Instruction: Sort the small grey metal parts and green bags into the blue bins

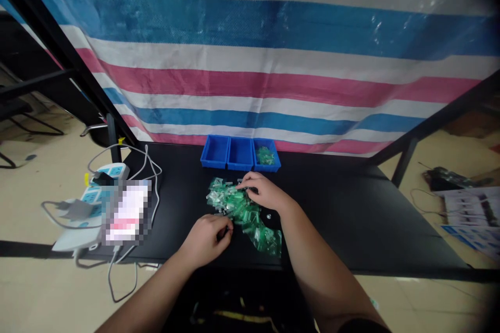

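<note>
A loose pile of small green and clear plastic packets (244,210) lies on the black table in front of me. My left hand (209,239) is at the pile's near left edge, fingers curled and thumb tip close to them. Anything between those fingertips is too small to make out. Over the pile's far right side is my right hand (267,192), its index finger stretched out onto the packets and its thumb apart. Behind the pile stand three blue bins: the left bin (205,158), the middle bin (240,166) and the right bin (274,167), which has green pieces inside.
To the left lie a white power strip (91,196), a blurred-out phone-like device (127,213) and looping cables (158,195). A small shiny round piece (269,216) is right of the pile. A striped sheet (265,83) hangs behind the black table (344,208).
</note>
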The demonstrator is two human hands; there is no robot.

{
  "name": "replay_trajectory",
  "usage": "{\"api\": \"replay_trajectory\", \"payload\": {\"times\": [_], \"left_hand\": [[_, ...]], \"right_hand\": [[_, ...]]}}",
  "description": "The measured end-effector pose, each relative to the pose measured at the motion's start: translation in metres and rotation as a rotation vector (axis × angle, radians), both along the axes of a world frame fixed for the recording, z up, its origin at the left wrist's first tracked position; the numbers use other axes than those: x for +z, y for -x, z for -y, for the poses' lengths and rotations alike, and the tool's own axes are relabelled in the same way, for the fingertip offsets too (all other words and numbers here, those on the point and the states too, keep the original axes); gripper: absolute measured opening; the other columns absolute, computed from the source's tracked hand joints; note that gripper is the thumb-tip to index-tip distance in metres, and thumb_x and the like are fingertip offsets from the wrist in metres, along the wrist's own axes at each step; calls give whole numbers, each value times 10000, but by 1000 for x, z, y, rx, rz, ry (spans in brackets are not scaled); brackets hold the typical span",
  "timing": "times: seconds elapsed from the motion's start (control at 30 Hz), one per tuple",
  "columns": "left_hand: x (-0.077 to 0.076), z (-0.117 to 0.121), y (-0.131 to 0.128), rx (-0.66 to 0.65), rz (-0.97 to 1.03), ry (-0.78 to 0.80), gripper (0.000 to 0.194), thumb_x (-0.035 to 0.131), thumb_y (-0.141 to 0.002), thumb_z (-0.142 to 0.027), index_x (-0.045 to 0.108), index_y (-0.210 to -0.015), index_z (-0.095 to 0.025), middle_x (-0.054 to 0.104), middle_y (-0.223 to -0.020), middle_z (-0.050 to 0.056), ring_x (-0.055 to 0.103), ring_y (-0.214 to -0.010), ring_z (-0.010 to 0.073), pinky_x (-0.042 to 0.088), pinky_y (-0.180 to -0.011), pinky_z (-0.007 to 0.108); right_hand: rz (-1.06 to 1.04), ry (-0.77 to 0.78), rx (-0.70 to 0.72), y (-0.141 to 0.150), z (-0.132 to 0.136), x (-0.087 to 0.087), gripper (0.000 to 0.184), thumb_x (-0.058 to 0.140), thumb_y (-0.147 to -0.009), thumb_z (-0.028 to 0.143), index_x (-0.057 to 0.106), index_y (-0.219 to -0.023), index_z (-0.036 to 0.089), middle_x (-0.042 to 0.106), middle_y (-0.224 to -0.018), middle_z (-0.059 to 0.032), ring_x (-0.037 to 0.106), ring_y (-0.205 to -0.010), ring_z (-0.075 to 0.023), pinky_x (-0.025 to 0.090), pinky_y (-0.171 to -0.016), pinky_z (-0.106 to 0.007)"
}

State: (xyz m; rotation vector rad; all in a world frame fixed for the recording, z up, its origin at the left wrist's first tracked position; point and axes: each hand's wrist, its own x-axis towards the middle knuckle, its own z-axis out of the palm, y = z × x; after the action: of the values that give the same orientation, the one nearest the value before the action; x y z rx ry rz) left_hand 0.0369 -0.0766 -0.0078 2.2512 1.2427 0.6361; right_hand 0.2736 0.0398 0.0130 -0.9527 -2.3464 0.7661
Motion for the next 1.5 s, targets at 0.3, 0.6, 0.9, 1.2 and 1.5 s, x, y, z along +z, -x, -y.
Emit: {"api": "replay_trajectory", "payload": {"times": [0.3, 0.6, 0.9, 1.2, 1.5], "left_hand": [[0, 0, 0, -4, -17, 17, 115, 542, -895, -179, 640, -913, -237, 600, -685, -17, 591, -682, 161, 423, -712, 285], [-3, 0, 0, -9, -13, 18, 115, 542, -900, -188, 644, -926, -236, 592, -686, -21, 589, -684, 159, 411, -714, 288], [-2, -1, 1, -14, -14, 21, 113, 544, -899, -184, 641, -918, -239, 604, -705, -20, 593, -698, 159, 405, -716, 281], [-3, -1, 1, -22, -15, 20, 104, 541, -904, -190, 633, -910, -236, 588, -692, -24, 584, -690, 155, 408, -723, 279], [-4, -1, 1, -15, -1, 20, 112, 541, -895, -180, 636, -915, -236, 590, -691, -24, 584, -686, 153, 403, -712, 279]], "right_hand": [[-59, -99, -70, 9, -9, -16, 269, 654, -880, 110, 777, -1050, 278, 623, -1031, -52, 588, -993, -216, 481, -925, -394], [-532, -138, -441, -13, -20, -13, 186, 639, -920, 383, 717, -944, 215, 619, -926, -41, 606, -788, -173, 516, -741, -317], [-396, -179, -1034, -44, -41, -33, 546, 700, -790, 418, 611, -1248, 134, 634, -778, -11, 565, -637, -173, 502, -690, -332], [67, -424, -902, -29, -36, -28, 266, 579, -928, 378, 739, -1112, 270, 618, -1329, -89, 421, -1275, -348, 296, -1101, -594], [-98, -336, -361, -11, -11, 1, 251, 613, -886, 211, 758, -1089, 236, 658, -1099, -95, 571, -1072, -263, 467, -1004, -450]]}}
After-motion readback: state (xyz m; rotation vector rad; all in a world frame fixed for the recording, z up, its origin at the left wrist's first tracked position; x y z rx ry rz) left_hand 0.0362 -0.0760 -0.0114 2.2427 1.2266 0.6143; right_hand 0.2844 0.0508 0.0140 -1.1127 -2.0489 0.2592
